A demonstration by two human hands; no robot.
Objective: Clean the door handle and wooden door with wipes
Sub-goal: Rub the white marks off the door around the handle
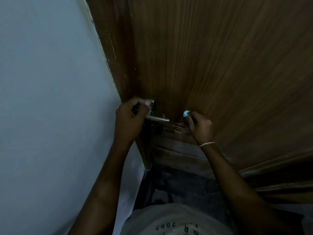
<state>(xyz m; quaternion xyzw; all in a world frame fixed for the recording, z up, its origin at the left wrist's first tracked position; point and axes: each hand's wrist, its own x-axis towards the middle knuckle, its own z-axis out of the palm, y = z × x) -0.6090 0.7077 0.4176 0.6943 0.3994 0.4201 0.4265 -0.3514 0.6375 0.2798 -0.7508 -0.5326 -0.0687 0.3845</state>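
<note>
Nearest to me is the pale shirt [177, 219] at the bottom of the view, and both forearms reach up from it toward the door. My hands are apart, one on each side of the lock area. The left hand [130, 116] is closed over the inner end of the door handle [157, 118], close to its square metal plate [151, 102]; something pale shows under the fingertips there, perhaps a wipe, but it is too small for me to tell. The right hand [200, 124], with a thin bracelet [206, 144] at the wrist, is pinched shut on a small bunched wipe [186, 113], which touches the wood just beside the handle's free end.

The handle is a slim metal lever. Its long axis runs roughly level across the door, pointing away from the frame toward my right hand. I judge it stiff, smooth and a bit slippery, so I would steady it near the plate and rub along the bar. The wipe looks light and limp and should be kept wadded between fingertips.

Beyond that stands the wooden door [220, 56], its grain running upward; it is hard and flat and takes firm pressure. To the left are the scuffed door frame [111, 39] and the pale wall [50, 82].
</note>
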